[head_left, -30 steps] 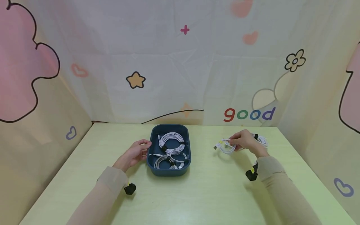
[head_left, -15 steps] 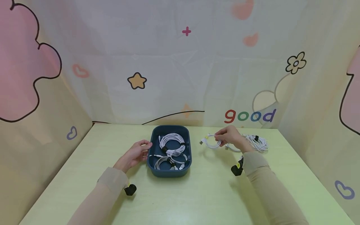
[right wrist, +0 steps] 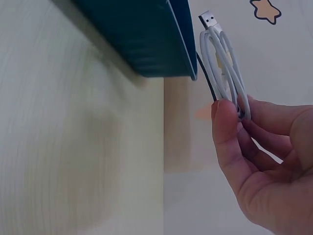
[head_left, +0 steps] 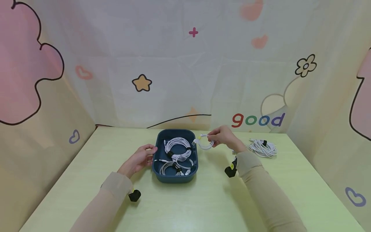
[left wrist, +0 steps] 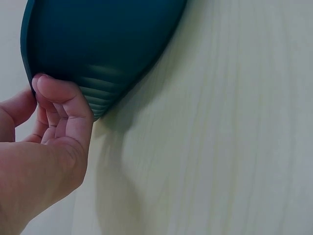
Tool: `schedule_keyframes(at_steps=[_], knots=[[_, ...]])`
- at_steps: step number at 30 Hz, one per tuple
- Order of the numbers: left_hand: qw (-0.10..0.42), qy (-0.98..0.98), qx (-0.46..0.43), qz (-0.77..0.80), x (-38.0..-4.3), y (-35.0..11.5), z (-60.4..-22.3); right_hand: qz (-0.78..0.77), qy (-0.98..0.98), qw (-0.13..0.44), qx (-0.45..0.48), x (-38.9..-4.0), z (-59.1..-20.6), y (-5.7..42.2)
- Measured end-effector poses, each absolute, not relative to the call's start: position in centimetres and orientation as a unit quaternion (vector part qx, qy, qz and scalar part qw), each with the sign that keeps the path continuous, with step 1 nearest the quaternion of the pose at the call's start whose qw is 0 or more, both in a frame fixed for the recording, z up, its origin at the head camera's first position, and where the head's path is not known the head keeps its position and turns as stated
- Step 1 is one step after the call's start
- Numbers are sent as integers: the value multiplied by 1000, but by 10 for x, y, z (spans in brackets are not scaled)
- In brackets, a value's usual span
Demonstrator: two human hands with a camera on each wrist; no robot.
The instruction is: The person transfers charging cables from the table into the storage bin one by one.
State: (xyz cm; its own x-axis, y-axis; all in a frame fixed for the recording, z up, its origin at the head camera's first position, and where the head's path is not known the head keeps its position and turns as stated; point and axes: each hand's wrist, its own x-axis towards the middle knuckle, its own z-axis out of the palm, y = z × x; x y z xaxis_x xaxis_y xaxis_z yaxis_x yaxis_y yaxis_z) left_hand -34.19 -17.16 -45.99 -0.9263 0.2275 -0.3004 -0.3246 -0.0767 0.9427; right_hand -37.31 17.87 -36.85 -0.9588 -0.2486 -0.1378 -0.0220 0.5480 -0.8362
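Note:
My left hand (head_left: 142, 158) grips the near-left side of a dark blue plastic bin (head_left: 175, 178), thumb at the rim and fingers curled against the wall (left wrist: 63, 105). Inside the bin lie a large white cable coil (head_left: 176, 140) with black straps and smaller cable coils (head_left: 164, 168) with a black tie. Between thumb and fingertips, my right hand (head_left: 224, 137) pinches a small coiled white USB cable (head_left: 205, 148) with a yellow tie. It is held up beside the bin's right rim, its metal USB-A plug (right wrist: 209, 19) pointing toward the bin.
More white cables (head_left: 263, 149), bundled with a black strap, lie at the right rear of the pale wooden table (head_left: 179, 209). A printed cloth backdrop (head_left: 174, 64) rises behind the table, with side panels left and right.
My right hand has carried the coiled USB cable leftward from the right rear cables to the bin's right rim. My left hand stays on the bin, which has not moved.

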Motion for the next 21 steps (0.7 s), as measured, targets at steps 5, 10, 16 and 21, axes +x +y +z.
schedule_keyframes(at_steps=[5,10,16,21], knots=[[188,659,-39,727,-341,-172,-458,-480,866,120,-74,-377,-368,161],[189,655,-43,730,-342,-173,-458,-499,856,112,-76,-381,-370,143],[189,654,-43,731,-343,-174,-458,-496,858,93,-96,-383,-375,122],[190,656,-32,730,-341,-174,-459,-489,863,75,-98,-384,-381,109]])
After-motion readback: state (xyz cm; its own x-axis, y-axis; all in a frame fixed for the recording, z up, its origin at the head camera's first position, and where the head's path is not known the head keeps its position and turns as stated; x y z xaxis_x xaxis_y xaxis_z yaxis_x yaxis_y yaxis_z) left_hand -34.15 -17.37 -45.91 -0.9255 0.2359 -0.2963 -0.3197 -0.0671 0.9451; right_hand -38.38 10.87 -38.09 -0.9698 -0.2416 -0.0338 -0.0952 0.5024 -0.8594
